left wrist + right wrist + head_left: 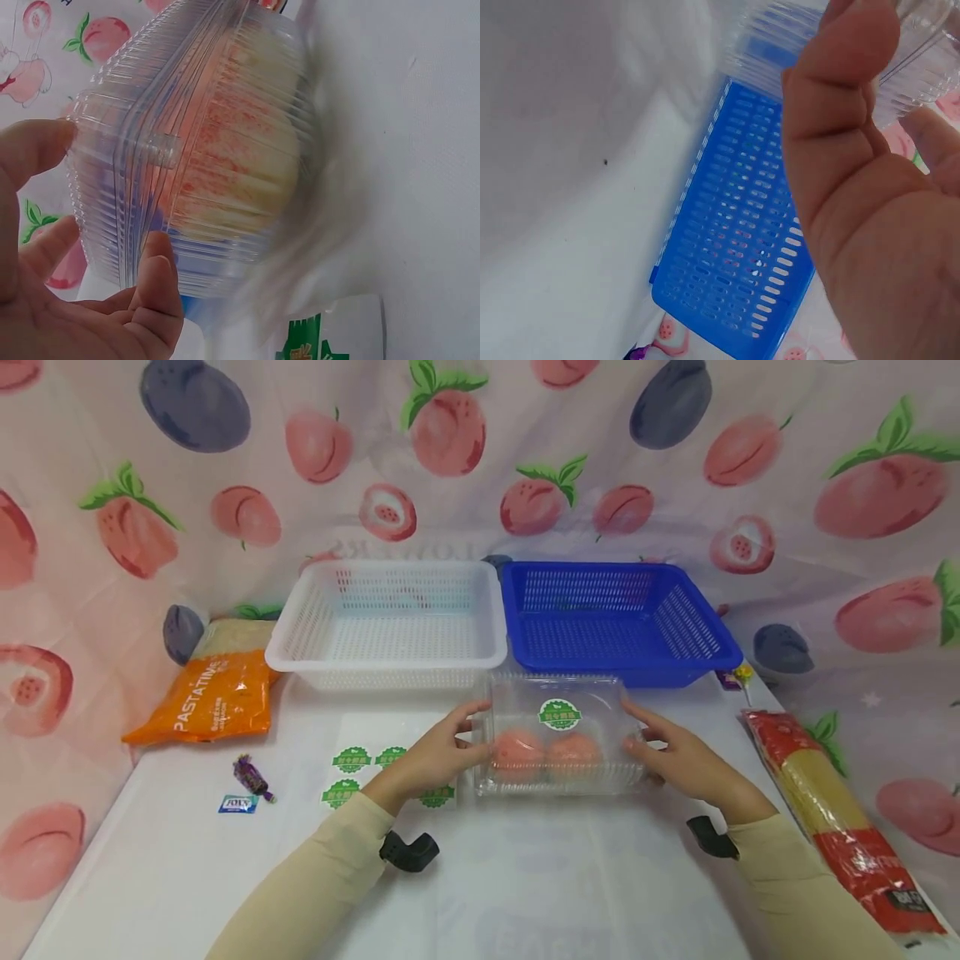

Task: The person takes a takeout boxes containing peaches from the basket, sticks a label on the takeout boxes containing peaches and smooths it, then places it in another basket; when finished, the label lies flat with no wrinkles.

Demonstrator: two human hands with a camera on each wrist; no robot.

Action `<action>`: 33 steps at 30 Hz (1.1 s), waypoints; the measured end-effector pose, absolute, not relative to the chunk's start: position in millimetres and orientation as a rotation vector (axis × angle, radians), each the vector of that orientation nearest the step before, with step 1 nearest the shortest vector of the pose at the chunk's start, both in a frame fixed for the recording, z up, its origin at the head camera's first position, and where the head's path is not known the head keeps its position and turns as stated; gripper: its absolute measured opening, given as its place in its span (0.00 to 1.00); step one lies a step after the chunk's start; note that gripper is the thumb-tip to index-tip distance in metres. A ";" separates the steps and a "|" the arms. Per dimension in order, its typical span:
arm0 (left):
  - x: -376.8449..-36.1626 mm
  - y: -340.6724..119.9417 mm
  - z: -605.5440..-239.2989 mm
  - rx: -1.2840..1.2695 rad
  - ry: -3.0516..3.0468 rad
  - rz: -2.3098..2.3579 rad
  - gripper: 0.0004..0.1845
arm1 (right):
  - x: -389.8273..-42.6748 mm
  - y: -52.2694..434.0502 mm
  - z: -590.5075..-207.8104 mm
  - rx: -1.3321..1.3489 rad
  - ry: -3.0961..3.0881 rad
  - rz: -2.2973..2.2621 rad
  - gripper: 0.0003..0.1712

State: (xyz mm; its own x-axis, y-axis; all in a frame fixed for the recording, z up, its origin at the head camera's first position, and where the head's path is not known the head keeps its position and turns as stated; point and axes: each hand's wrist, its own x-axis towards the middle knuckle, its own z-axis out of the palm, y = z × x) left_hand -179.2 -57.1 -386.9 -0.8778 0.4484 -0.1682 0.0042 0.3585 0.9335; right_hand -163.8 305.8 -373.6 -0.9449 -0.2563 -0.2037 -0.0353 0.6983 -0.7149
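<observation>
A clear plastic clamshell box [558, 697] is held between both hands in front of the baskets. Two pinkish peaches [517, 756] lie inside, and a round green sticker [560, 715] is on its lid, which looks closed. My left hand [435, 758] grips the box's left end, thumb and fingers spread along the ribbed side. At the opposite end, my right hand [686, 762] holds the box the same way; its thumb [847, 49] shows close up in the right wrist view. Whether the box touches the table I cannot tell.
A white basket [390, 670] and a blue basket [622, 670] stand behind the box. Left are a sheet of green stickers [352, 760], an orange bag [217, 702], a purple-wrapped candy [252, 777] and a small blue packet [237, 804]. A long red-and-yellow package [832, 810] lies right.
</observation>
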 end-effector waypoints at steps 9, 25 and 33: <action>-167.8 -54.5 -368.0 0.466 2.250 1.515 0.39 | -140.1 307.6 -359.5 -0.221 2.653 -1.157 0.39; -171.1 -35.9 -334.9 0.629 2.308 1.478 0.39 | -123.7 319.6 -326.4 -0.150 2.765 -1.279 0.35; -193.8 -21.4 -308.7 0.684 2.302 1.453 0.41 | -139.0 331.8 -308.0 -0.162 2.815 -1.336 0.34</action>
State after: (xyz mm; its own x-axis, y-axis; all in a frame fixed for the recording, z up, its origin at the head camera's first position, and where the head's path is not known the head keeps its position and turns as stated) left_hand -193.8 -21.4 -308.7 -0.8291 0.5586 -0.0243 0.2182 0.3633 0.9058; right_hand -139.0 331.8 -308.0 -0.9944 -0.1027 0.0250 -0.0843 0.6281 -0.7735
